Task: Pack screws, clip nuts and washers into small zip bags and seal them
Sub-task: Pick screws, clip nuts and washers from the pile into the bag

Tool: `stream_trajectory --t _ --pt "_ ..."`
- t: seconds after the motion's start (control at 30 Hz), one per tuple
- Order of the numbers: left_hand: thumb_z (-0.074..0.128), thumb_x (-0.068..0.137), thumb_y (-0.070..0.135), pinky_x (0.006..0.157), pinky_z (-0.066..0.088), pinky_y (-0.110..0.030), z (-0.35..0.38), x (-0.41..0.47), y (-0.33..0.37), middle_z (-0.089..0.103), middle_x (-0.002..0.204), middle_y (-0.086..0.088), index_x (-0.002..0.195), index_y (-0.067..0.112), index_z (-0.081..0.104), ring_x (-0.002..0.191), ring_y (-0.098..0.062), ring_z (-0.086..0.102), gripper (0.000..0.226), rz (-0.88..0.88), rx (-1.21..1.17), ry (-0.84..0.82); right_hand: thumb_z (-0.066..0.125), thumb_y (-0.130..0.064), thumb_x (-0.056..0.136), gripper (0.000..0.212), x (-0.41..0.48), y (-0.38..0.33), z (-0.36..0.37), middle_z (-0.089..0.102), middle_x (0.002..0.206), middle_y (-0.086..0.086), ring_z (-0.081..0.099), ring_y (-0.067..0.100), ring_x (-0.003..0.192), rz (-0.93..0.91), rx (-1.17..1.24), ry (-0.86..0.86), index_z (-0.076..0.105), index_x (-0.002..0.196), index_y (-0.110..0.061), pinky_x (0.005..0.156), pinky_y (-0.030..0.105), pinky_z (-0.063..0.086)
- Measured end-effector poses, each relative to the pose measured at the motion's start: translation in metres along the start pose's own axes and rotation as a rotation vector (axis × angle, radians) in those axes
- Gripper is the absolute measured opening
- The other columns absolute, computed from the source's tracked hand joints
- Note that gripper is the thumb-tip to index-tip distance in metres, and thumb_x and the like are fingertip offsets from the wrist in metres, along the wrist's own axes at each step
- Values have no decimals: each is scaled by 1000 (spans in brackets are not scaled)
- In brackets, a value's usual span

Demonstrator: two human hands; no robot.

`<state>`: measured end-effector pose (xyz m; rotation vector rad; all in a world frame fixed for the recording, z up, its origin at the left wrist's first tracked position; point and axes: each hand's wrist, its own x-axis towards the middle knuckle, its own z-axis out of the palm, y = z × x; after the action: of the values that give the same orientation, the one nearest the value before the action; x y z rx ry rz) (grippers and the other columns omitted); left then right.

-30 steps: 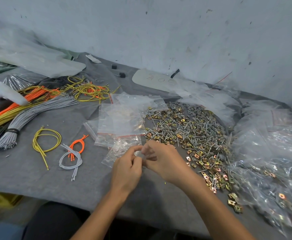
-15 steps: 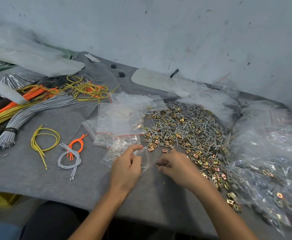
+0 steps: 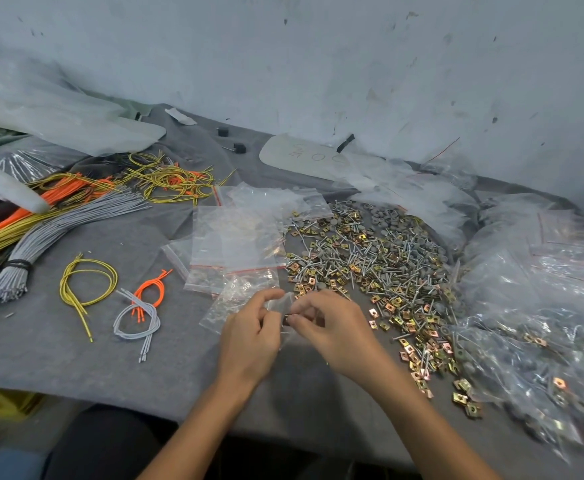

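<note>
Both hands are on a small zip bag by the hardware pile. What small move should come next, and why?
Probably slide the small dark piece pinched by the right hand into the small zip bag that the left hand pinches. The piece sits right at the bag, so sealing seems premature.

A banded grey wire bundle (image 3: 58, 230) lies on the grey mat (image 3: 41, 358). Just behind the bundle are orange wires (image 3: 65, 192) and a white controller (image 3: 3, 188). Behind it to the right is a yellow tangle (image 3: 172, 180). Right of its cut ends lie a yellow loop (image 3: 87, 278), then an orange loop (image 3: 152, 292) and a grey loop (image 3: 138, 320), overlapping. Well beyond, near the wall (image 3: 318, 64), lies a white card (image 3: 301, 157).
</note>
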<state>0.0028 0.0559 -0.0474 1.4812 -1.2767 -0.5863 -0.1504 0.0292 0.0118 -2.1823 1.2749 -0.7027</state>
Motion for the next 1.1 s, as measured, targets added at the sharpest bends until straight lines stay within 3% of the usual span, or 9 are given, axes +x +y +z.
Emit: stream_trajectory --t 0.13,0.27,0.37,0.53,0.7,0.8,0.9,1.0,1.1 --pt "37 79 41 60 51 -39 1 0 0 61 55 10 110 51 59 54 -6 58 39 -23 -13 1 71 -21 92 11 2 13 -6 63 86 -10 57 4 77 53 -19 39 74 101 -26 76 20 44" --pt "38 78 38 51 40 -35 1 0 -1 53 50 10 109 51 59 47 -7 48 40 4 12 8 64 -30 94 6 -4 35 -21 55 90 -12 56 10 84 153 -351 -76 68 95 -27 80 30 43" --pt "38 79 37 51 37 -33 1 0 -1 53 49 10 110 48 60 47 -7 49 39 -5 15 6 64 -28 93 4 -8 40 -20 53 91 -10 54 15 88 173 -362 -156 61 94 -29 75 31 38" --pt "42 80 30 52 35 -33 1 0 1 50 48 10 110 38 65 46 -7 46 39 -22 -3 10 55 -30 101 12 -3 40 -14 58 106 -2 57 23 102 151 -410 -121 60 102 -20 85 35 43" --pt "43 80 26 51 33 -31 0 -1 3 51 48 13 108 37 67 46 -4 45 38 -24 3 17 63 -36 95 16 0 40 -13 55 97 -4 57 20 96 198 -391 -122 60 98 -22 72 30 31" --pt "43 80 26 52 32 -29 0 -1 4 50 47 14 106 39 65 46 -3 45 37 -25 -4 11 65 -30 93 9 2 37 -16 59 91 -8 56 15 89 211 -353 -136 60 94 -22 72 31 37" --pt "43 80 26 51 33 -26 0 -1 5 55 51 15 106 39 66 48 -2 49 37 -15 13 19 70 -24 90 9 0 26 -16 66 80 -10 60 4 77 187 -134 -70 62 86 -24 72 25 48" --pt "41 80 29 53 37 -30 0 -1 5 58 54 14 109 36 67 50 -4 51 39 -16 10 19 74 -23 89 5 0 9 -8 70 77 -18 63 -4 75 122 52 -24 69 89 -25 68 11 44" --pt "39 79 34 55 37 -31 -1 -1 4 59 54 14 110 36 67 50 -4 50 41 -17 -1 21 75 -24 89 9 3 3 -3 72 82 -20 65 -4 79 105 114 -1 70 95 -28 70 10 46"
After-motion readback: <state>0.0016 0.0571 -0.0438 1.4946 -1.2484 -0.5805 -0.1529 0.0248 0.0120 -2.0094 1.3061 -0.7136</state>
